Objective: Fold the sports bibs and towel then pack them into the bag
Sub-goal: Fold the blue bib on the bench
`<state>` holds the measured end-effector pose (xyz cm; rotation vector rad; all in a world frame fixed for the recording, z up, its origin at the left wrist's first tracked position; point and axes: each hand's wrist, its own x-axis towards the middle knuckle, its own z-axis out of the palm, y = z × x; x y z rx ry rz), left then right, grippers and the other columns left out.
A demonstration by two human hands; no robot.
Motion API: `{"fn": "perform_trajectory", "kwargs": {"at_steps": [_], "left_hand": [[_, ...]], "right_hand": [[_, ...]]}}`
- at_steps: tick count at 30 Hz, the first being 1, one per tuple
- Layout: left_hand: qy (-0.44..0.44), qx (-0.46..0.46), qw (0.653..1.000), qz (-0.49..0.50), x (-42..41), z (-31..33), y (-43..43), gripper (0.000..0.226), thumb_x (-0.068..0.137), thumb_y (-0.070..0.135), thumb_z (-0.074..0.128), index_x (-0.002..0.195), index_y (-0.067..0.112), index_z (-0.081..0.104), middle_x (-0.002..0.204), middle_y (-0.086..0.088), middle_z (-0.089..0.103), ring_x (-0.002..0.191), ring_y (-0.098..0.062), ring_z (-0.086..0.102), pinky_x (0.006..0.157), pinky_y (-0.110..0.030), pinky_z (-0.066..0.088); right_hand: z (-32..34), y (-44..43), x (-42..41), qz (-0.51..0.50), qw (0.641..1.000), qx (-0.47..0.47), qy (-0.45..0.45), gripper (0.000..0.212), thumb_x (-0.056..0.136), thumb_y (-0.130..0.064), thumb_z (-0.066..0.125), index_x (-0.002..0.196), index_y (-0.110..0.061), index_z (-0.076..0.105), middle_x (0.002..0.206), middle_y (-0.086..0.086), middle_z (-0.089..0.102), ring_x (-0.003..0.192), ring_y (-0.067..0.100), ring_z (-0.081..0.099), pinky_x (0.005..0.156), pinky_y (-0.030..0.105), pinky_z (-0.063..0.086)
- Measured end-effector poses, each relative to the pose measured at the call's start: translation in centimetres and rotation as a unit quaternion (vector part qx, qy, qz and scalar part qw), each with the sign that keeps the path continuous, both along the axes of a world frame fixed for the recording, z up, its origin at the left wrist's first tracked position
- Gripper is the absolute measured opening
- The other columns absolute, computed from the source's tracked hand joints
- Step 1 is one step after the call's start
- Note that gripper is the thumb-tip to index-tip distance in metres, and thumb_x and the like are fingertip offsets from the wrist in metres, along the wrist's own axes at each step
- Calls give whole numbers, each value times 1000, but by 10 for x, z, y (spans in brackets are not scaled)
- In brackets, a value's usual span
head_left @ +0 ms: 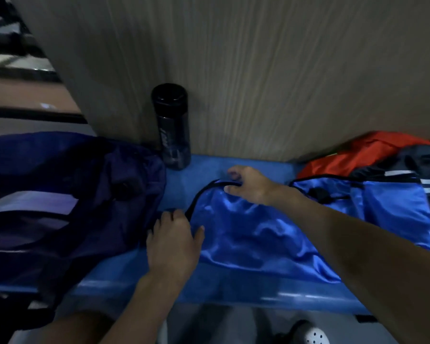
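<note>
A shiny blue bib [253, 234] with black trim lies spread on the blue desk [124, 276], between a dark navy bag [60, 209] on the left and a heap of other garments on the right. The left hand [173, 240] comes in from the bottom centre, forearm rising steeply, palm down, knuckles toward the camera. Its fingers curl closed around the bib's black edging at the left corner, with the thumb splayed out to the right and resting on the fabric. The right arm stretches in from the lower right, long and nearly straight, crossing over the bib. The right hand [248, 186] sits at the bib's far edge, fingers bent and pinched on the black trim there, wrist slightly raised off the cloth.

The bag slumps open-looking and crumpled, its mouth toward the bib; a pale panel shows on its side. A black bottle [171, 125] stands upright at the back against the wood-grain wall [258, 70], just beside the bag. On the right, a second blue bib [382, 204] lies partly under a dark striped garment [417, 170], with an orange-red bib [358, 152] behind them. A light perforated shoe [315, 336] shows below the desk edge.
</note>
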<state>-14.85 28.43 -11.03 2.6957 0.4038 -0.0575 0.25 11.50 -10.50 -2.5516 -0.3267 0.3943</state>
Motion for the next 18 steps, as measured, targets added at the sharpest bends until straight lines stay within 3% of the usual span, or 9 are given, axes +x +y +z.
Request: {"fn": "perform_trajectory", "kwargs": {"at_steps": [4,7,10,14,18], "left_hand": [[40,22,999,-10,-1,4,4,48,94,53,55,119,12,48,124,-8,53,108,-26,57,86,-37,49],[63,28,998,-5,-2,7,6,51,94,57,54,113,11,46,118,-7,57,103,-24,61,79,-34,51],[74,20,997,1,-6,13,11,45,94,59,52,96,15,42,105,-5,63,94,-22,63,68,-31,46],[50,-61,997,13,-14,12,14,36,94,49,57,90,14,48,97,-4,62,84,-21,60,69,-34,47],[-14,-169,984,44,-18,10,17,22,91,37,66,97,19,55,99,-2,52,78,-16,53,69,-27,39]], "right_hand": [[-6,14,13,10,999,-27,32,53,83,-39,73,128,-17,56,111,0,63,107,21,60,103,44,43],[-7,22,15,40,997,-63,19,27,82,-37,72,102,-19,68,98,-2,67,97,20,63,96,44,47],[-1,27,13,53,997,-48,17,7,86,-27,68,81,-22,66,87,-2,66,87,18,62,87,37,51],[9,27,11,47,999,-8,9,5,88,-16,64,89,-11,65,86,7,64,84,21,61,79,33,48],[25,22,6,-8,991,113,67,5,90,-5,62,89,-10,62,83,10,66,74,14,60,72,24,47]]}}
